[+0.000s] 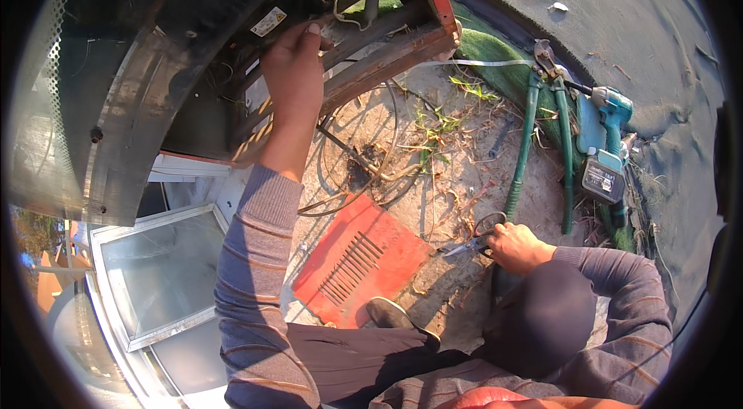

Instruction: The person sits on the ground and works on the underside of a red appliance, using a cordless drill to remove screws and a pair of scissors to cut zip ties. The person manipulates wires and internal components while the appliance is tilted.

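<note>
My left hand [294,72] reaches up into the open underside of a tilted red and black metal cabinet [155,61], its fingers gripping a rusty frame bar [379,53] near loose wires [340,3]. My right hand [517,248] rests low on the sandy ground, closed on a pair of black-handled scissors [481,232] whose blades point left. My knee and dark shoe [395,316] sit between the two arms.
A red vented panel [360,258] lies on the ground. Long green-handled cutters [542,146] and a teal cordless drill [607,138] lie at the right on a green mat. Coiled cables [364,169] and dry weeds cover the sand. A glass-topped white unit [159,273] stands at the left.
</note>
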`<state>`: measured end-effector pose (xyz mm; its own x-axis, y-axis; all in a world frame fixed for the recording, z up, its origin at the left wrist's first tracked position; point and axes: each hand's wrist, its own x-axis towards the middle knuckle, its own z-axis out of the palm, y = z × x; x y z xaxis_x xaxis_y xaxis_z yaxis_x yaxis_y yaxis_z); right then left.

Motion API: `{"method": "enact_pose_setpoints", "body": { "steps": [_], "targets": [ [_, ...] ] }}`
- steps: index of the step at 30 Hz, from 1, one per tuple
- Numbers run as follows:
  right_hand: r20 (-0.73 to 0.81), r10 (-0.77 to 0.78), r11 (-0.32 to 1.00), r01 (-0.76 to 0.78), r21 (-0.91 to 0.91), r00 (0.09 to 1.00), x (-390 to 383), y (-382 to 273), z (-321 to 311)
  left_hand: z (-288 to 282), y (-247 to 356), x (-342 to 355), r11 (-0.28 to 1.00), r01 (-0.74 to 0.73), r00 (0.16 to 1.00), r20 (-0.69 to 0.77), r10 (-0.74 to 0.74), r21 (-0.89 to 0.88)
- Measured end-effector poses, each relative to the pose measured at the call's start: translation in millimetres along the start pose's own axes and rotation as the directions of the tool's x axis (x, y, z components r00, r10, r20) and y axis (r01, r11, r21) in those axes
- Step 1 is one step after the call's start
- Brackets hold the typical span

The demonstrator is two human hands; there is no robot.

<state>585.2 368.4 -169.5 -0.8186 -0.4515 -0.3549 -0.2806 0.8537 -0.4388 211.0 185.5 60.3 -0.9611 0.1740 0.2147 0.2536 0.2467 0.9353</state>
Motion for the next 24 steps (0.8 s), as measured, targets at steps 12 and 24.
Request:
{"method": "enact_pose_setpoints", "body": {
  "steps": [12,24],
  "targets": [
    [-0.062,0.033,0.995,-0.027,0.097,0.998,-35,29,0,-56,1,-183,0.901,-0.265,0.684,0.726,-0.076,0.344],
    [-0.285,-0.149,0.988,0.129,-0.088,0.947,-17,2,-1,-73,-53,-251,0.787,-0.310,0.243,0.845,-0.476,0.533]
  ]
}}
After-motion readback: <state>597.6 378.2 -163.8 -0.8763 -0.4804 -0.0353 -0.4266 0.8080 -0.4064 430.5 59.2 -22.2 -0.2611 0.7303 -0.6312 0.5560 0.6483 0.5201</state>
